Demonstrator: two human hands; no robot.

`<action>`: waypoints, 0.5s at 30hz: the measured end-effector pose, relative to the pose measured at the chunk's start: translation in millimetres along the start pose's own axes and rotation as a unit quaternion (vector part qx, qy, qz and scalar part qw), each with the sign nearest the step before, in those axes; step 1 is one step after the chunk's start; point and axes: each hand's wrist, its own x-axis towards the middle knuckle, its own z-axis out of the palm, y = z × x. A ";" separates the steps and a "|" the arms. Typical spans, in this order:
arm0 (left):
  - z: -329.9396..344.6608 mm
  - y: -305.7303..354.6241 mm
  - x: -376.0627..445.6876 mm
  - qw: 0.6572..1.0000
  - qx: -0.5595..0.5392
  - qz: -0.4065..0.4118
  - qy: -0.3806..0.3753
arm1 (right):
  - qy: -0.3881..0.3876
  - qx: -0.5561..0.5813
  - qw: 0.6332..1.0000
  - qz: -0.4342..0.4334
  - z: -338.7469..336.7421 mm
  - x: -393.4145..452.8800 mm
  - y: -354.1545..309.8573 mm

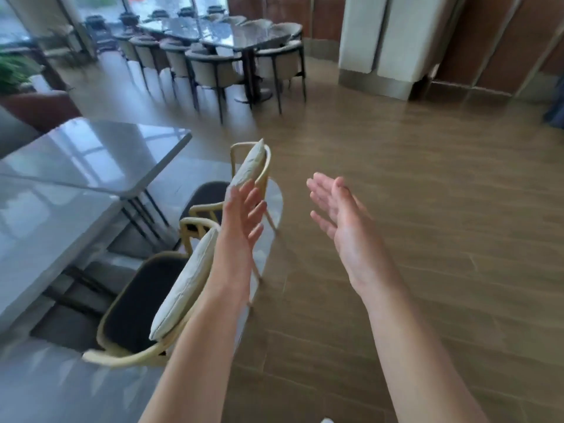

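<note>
Just beyond left grip point(241, 221), far chair's cushion point(251, 164).

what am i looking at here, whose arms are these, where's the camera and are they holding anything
This is one picture from a wide-angle camera worn on a person's head, looking forward and down, so the two bare arms are the wearer's own. No machine is involved. The left hand and right hand are held out with fingers straight, palms facing each other, holding nothing. The left hand overlaps the back of a cream-framed chair; I cannot tell whether it touches it. A second chair stands nearer, both beside a glossy grey table. Farther off is a long dark dining table with chairs around it.
</note>
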 end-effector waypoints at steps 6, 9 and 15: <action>-49.1 7.0 58.3 0.990 -0.022 0.004 0.141 | -0.158 0.007 0.986 0.054 62.8 82.2 30.7; -74.4 3.9 97.4 0.984 -0.002 0.011 0.179 | -0.207 -0.004 0.975 0.077 92.8 131.3 42.0; -97.7 -0.2 213.7 0.984 -0.009 0.005 0.176 | -0.198 -0.024 0.978 0.062 125.1 236.8 48.8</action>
